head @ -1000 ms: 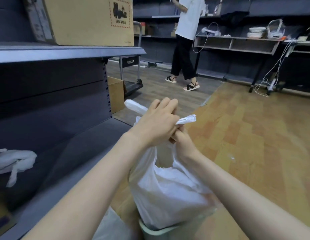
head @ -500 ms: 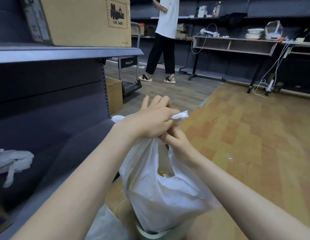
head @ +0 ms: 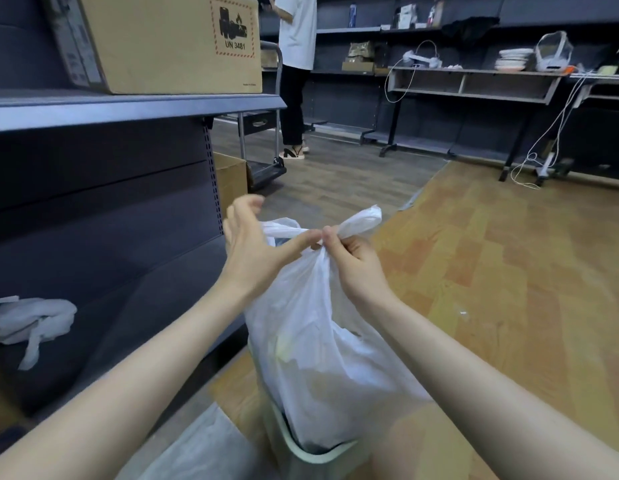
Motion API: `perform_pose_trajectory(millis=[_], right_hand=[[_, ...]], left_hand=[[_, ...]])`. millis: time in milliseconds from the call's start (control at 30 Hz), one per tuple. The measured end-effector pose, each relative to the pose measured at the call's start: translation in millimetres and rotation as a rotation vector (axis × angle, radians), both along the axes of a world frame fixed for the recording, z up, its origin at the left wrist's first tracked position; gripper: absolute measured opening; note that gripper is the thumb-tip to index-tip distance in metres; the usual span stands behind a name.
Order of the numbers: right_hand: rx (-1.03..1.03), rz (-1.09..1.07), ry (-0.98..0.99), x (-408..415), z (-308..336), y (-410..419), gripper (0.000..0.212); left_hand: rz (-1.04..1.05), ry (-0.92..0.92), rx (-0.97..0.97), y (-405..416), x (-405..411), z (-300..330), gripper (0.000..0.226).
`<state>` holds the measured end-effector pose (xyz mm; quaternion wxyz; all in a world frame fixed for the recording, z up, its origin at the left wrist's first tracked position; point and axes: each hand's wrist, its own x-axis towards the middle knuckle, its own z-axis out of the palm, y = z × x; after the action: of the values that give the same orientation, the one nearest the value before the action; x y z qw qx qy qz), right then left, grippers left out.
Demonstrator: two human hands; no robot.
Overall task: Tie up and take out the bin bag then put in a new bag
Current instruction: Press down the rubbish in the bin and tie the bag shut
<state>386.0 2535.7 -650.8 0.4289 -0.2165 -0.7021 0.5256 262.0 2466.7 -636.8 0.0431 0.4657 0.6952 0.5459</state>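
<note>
Right now the white bin bag (head: 318, 358) hangs half-lifted, its bottom down inside the pale bin (head: 313, 453), its neck gathered up between the 2 hands. The right hand (head: 353, 265) has its fingers curled round the twisted top, pinching it just below a loose ear of plastic that sticks up to the right. The left hand (head: 252, 247) sits just beside it: its thumb reaches across to touch the gathered neck, with the other handle loop lying over that thumb, while the remaining fingers are lifted and loosely bent, closed on nothing. Whether a knot is formed I cannot tell. Something yellowish shows faintly through the plastic.

Close in front of the bin, at the bottom edge, lies another sheet of pale plastic (head: 197, 448). The bin stands on a wooden floor (head: 509, 271), hard against a dark grey shelf unit (head: 128, 109). On its low shelf to the left lies a crumpled white bag (head: 31, 323); on the upper shelf sits a cardboard box (head: 162, 43) marked UN 3481. Further off, a person (head: 296, 64) in a white top and black trousers stands by a trolley (head: 263, 161), and a long surface (head: 474, 81) along the back wall carries plates and cables.
</note>
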Motion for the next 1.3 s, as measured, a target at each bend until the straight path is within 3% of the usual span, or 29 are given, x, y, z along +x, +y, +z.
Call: perform_pose_trajectory(millis=[100, 300, 400, 533, 633, 733, 833, 1000, 1100, 1167, 1233, 1300], right_hand=[[0.000, 0.032, -0.015, -0.1, -1.2, 0.1, 0.038], [-0.007, 0.070, -0.060, 4.9, 1.2, 2.8, 0.044], [-0.022, 0.130, -0.058, 11.0, 4.4, 8.9, 0.050], [-0.070, 0.271, -0.097, 21.0, 6.6, 15.8, 0.045], [0.034, 0.351, -0.234, 31.5, 16.1, 15.7, 0.036], [0.212, 0.364, -0.416, 40.2, 30.9, 14.1, 0.023], [0.332, 0.308, -0.525, 41.5, 37.6, 13.4, 0.005], [0.689, 0.065, -0.454, 36.5, 27.9, 18.7, 0.013], [0.901, -0.077, -0.354, 31.3, 17.8, 21.0, 0.004], [0.992, -0.172, -0.291, 27.7, 11.5, 19.1, 0.014], [1.097, -0.254, -0.249, 24.3, 7.0, 15.9, 0.011], [1.197, -0.345, -0.203, 22.6, 2.5, 15.8, 0.010]], left_hand=[[-0.102, -0.253, -0.102, -4.1, 4.8, -17.0, 0.093], [-0.413, 0.028, -0.275, -6.6, 10.7, -17.1, 0.036], [-0.584, 0.006, -0.315, -8.1, 3.0, -13.6, 0.010], [-0.820, -0.224, -0.370, -12.3, -8.9, -4.9, 0.009], [-0.829, -0.346, -0.369, -9.2, -13.9, -4.8, 0.023], [-0.802, -0.404, -0.372, -8.4, -13.3, -4.2, 0.007], [-0.817, -0.437, -0.372, -10.2, -13.4, -2.0, 0.006], [-0.868, -0.635, -0.435, -13.7, -14.3, 5.2, 0.023], [-0.797, -0.572, -0.408, -12.2, -13.0, 4.2, 0.026], [-0.764, -0.499, -0.374, -8.7, -12.3, 1.8, 0.028], [-0.797, -0.448, -0.370, -6.7, -12.9, -0.3, 0.048], [-0.823, -0.374, -0.376, -8.5, -9.5, 0.3, 0.054]])
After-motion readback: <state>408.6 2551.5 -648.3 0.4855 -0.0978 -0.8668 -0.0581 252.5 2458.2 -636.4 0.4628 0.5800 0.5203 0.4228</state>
